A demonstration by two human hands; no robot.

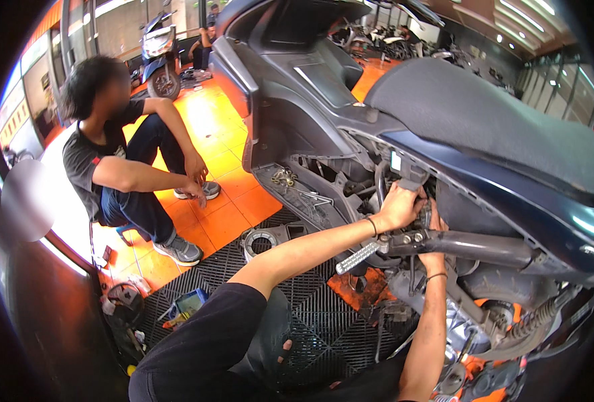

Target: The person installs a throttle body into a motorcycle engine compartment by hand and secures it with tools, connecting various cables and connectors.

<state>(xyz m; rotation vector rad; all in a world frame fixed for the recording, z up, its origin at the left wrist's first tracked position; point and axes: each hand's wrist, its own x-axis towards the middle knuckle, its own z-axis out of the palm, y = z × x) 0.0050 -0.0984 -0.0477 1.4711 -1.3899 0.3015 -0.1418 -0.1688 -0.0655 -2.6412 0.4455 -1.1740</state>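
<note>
A dark blue scooter (491,100) fills the right side, its side opening exposing the frame and inner parts. My left hand (403,206) reaches into the opening beside a grey component (411,187), fingers curled round a small part I cannot make out. My right hand (432,244) comes up from below behind a black metal tube (491,248), its fingertips close to my left hand and mostly hidden. A silver footpeg (357,258) sticks out under my left wrist. Loose bolts (283,178) and metal tools (313,199) lie on the footboard.
A person (129,161) squats at left on orange tiles (230,201). A black grid mat (310,321) holds a metal ring part (260,242), a blue tray (188,301) and other loose parts. Farther back are another scooter (156,50), more motorbikes and people. The rear wheel (511,288) is lower right.
</note>
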